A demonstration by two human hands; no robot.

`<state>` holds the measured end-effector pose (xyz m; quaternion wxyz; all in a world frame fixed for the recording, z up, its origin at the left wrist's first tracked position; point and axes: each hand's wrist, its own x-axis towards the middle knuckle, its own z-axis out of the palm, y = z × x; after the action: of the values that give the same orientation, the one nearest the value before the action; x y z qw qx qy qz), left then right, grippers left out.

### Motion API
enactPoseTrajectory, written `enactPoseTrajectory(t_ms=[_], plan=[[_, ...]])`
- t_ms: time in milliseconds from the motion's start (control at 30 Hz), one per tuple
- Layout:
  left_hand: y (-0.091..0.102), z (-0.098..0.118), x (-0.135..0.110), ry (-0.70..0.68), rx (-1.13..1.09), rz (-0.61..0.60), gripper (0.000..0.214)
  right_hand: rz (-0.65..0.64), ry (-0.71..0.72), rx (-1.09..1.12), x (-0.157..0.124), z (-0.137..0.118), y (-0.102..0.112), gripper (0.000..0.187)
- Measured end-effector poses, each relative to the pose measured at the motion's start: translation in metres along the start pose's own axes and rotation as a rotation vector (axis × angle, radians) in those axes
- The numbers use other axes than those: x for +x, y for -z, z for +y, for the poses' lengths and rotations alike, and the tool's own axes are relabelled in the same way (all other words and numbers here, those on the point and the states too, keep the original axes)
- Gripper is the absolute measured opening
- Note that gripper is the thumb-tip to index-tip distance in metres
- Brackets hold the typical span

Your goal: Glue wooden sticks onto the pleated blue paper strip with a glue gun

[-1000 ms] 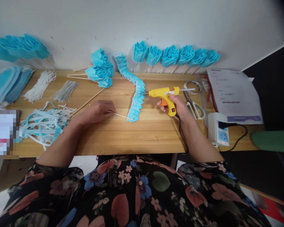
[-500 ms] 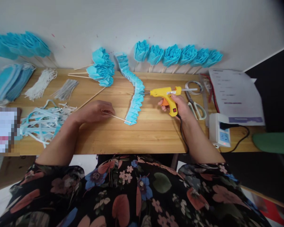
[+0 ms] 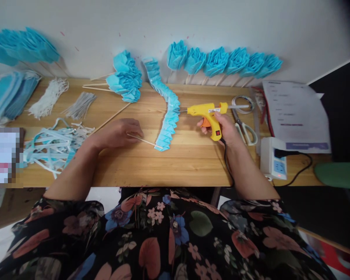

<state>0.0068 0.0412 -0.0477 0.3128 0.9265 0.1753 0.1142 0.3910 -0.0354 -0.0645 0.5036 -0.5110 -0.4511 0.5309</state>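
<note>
My left hand (image 3: 118,133) rests on the wooden table (image 3: 175,163), fingers closed on a thin wooden stick (image 3: 144,141). The stick's far end meets the near end of a long folded blue paper strip (image 3: 168,112) that curves back toward the wall. My right hand (image 3: 225,130) grips the handle of a yellow hot glue gun (image 3: 207,112). Its nozzle points left at the strip's middle. A black cord runs from the gun down over the table's front edge.
Blue paper flowers (image 3: 221,61) on sticks lean along the wall; more flowers (image 3: 125,77) lie at the centre. Scissors (image 3: 245,128), a tape roll, papers (image 3: 294,112) and a white power strip (image 3: 275,157) are to the right. Mask straps (image 3: 55,144), wires and stacked masks (image 3: 8,95) lie left.
The view has shifted slightly. Both hands keep their grips; the glue gun and the stick stay in almost the same place by the strip.
</note>
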Motion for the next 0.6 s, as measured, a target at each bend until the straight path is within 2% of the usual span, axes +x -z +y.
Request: enactPoseTrajectory(t_ms=[367, 600], plan=[[0.0, 0.004, 0.002, 0.044, 0.011, -0.016, 0.024, -0.152, -0.014, -0.015, -0.001, -0.004, 0.001, 0.051], [-0.01, -0.003, 0.002, 0.043, 0.082, 0.062, 0.026, -0.21, -0.033, -0.125, -0.003, -0.012, -0.008, 0.054]])
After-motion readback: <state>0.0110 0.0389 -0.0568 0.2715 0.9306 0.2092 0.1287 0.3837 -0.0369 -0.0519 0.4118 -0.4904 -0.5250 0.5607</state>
